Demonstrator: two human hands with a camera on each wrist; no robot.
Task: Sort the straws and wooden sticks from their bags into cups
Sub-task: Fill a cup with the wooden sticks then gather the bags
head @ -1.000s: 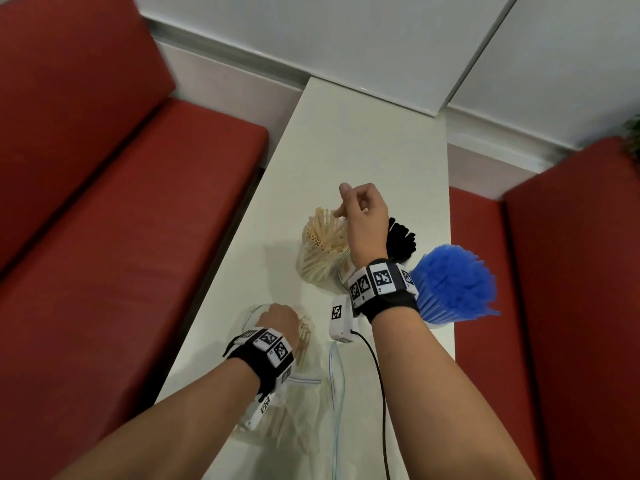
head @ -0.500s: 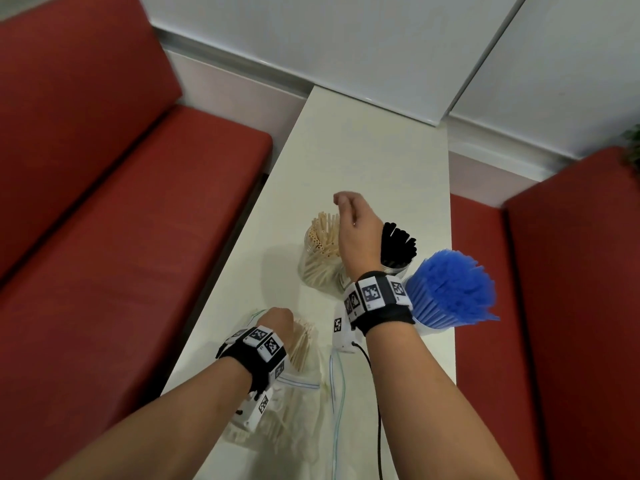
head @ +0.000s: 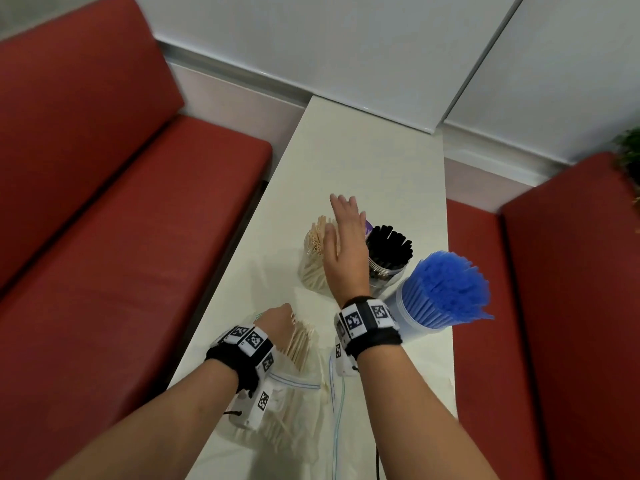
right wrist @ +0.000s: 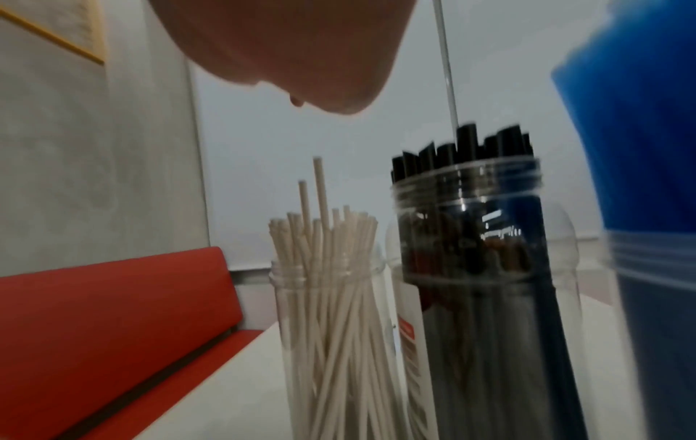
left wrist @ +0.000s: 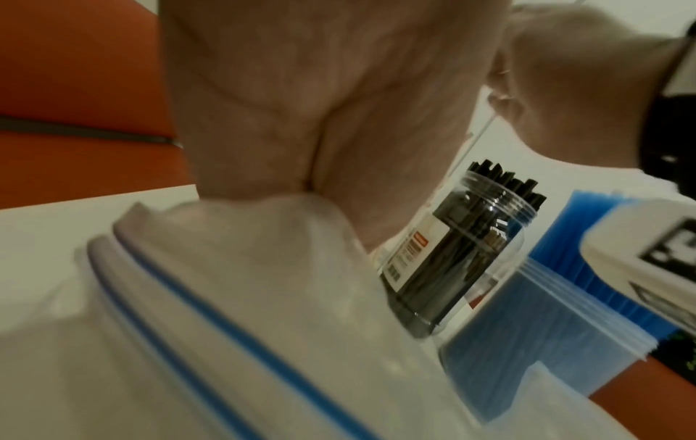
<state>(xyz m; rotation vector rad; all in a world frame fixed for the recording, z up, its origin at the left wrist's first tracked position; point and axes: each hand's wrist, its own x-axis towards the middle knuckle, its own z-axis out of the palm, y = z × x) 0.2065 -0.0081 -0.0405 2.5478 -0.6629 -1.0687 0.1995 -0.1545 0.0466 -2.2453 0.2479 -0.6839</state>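
A clear jar of pale sticks [head: 313, 261] [right wrist: 331, 297] stands mid-table beside a jar of black straws [head: 389, 251] [right wrist: 471, 268] and a cup of blue straws [head: 440, 296]. My right hand [head: 344, 216] hovers just above the stick jar with straight fingers and holds nothing. Two sticks stand taller than the others in that jar. My left hand [head: 277, 318] [left wrist: 320, 104] grips the mouth of a clear zip bag [head: 298, 403] [left wrist: 226, 327] lying near the table's front edge. Wooden sticks [head: 301, 341] poke out of the bag beside that hand, and its fingers are hidden.
A second flat zip bag [head: 337, 410] lies right of the first. The narrow white table [head: 363, 150] runs to a white wall, with red benches [head: 121, 220] on both sides. The blue-straw cup stands close to the table's right edge.
My right hand has gone from a curled pinch over the stick jar to straight fingers with nothing in it. The left hand has stayed on the bag.
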